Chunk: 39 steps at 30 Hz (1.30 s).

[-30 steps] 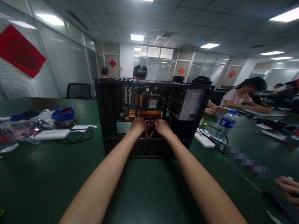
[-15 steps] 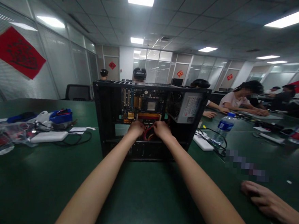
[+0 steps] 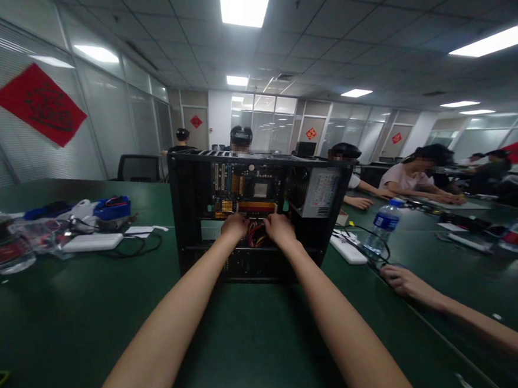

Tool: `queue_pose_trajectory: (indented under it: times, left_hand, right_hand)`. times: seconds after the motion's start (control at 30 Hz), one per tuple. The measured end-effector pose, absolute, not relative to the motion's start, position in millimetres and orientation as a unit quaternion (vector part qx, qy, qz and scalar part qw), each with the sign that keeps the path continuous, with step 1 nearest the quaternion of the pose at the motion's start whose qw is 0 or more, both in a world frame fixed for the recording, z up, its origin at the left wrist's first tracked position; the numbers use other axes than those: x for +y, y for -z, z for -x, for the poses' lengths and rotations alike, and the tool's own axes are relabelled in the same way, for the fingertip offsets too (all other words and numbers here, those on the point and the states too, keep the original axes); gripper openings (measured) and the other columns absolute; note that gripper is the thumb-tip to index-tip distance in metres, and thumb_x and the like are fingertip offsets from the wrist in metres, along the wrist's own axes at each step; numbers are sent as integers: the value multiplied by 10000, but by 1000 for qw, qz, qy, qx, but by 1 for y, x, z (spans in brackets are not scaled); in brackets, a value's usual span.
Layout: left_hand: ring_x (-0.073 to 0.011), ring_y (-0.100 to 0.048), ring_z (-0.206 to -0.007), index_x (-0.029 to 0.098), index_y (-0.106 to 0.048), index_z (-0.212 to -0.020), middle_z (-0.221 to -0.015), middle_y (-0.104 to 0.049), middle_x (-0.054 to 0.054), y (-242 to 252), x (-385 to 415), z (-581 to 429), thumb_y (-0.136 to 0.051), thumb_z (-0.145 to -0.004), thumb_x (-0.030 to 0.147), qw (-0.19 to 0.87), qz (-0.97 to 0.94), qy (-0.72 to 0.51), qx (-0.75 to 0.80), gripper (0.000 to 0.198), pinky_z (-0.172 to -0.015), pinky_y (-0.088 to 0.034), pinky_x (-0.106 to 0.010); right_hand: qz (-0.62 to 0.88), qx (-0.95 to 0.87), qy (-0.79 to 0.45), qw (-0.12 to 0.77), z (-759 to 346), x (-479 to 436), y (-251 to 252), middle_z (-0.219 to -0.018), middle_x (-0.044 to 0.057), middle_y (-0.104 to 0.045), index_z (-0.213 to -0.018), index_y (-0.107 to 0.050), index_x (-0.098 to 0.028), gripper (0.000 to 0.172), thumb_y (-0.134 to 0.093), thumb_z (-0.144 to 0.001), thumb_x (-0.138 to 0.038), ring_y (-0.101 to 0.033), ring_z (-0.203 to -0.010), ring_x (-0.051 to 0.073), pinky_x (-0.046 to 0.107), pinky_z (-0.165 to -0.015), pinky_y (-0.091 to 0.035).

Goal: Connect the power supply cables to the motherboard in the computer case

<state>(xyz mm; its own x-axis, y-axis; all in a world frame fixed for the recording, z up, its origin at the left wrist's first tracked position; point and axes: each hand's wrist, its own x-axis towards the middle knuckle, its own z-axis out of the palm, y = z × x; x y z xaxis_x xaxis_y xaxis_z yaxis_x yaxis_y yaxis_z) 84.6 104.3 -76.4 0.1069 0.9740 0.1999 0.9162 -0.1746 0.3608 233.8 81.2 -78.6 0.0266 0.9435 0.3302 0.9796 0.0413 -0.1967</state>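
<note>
An opened black computer case (image 3: 175, 212) stands upright on the green table, its interior facing me. Both my hands reach inside, just below the motherboard (image 3: 246, 187) and its yellow and red slots (image 3: 258, 207). My left hand (image 3: 235, 225) is closed, with its fingertips and whatever they hold hidden. My right hand (image 3: 280, 228) is closed at a bundle of red, yellow and black cables (image 3: 257, 234), which lies between the two hands. Right of the motherboard, at the top of the case, sits a silver power supply (image 3: 323, 192).
A white power strip (image 3: 348, 247) and a water bottle (image 3: 383, 225) stand to the right. Another person's hand (image 3: 406, 282) rests near them. On the left lie a white box-like strip (image 3: 93, 242), blue pouches (image 3: 112, 207) and a large bottle (image 3: 4, 244). Other people sit beyond.
My view has tilted slightly up. The other person's hand at the right has moved forward, towards the water bottle. My own hands stay in nearly the same place in the case.
</note>
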Motion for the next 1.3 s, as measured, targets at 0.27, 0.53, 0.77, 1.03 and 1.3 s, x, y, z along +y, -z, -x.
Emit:
queue_pose_trajectory:
  times: [0.27,0.53,0.77,1.03,1.3]
  left_hand:
    - [-314,-713,-827,162,-732,-945,-858,-735,-157,87,19,-15,-372,-960,648,-50,-816,-151,555,605,-741,-506,-370]
    - [-312,-709,-774,151,-703,-887,-809,-720,-158,103,16,14,-377,-894,766,-164,-804,-109,560,696,-649,-466,-320]
    - [-281,-707,-825,187,-662,-956,-895,-740,-115,100,10,23,-605,-866,637,-132,-838,-109,518,462,-666,-442,-302]
    - [-301,-710,-832,179,-679,-948,-873,-741,-107,99,7,17,-619,-874,592,-123,-836,-113,522,424,-702,-495,-344]
    - [-245,-687,-978,187,-658,-1069,-1029,-725,-117,65,-9,45,-630,-853,360,-226,-711,-518,419,278,-907,-535,-379]
  right_hand:
    - [584,-785,149,145,-277,8,106,-906,116,-746,-941,-692,-175,517,-364,-1029,-565,-725,-865,263,292,-711,-462]
    - [596,-783,151,93,-288,8,109,-875,123,-749,-967,-702,-181,523,-573,-893,-682,-732,-863,306,298,-682,-460]
    - [604,-781,128,97,-289,4,106,-859,115,-749,-938,-713,-185,463,-659,-861,-638,-731,-872,297,287,-670,-449]
    - [549,-807,176,124,-296,11,122,-906,99,-741,-981,-647,-178,446,-580,-928,-616,-714,-811,256,266,-620,-399]
    - [429,-634,345,544,-348,22,108,-811,68,-612,-797,-534,-205,334,-711,-845,-484,-589,-792,215,338,-747,-481]
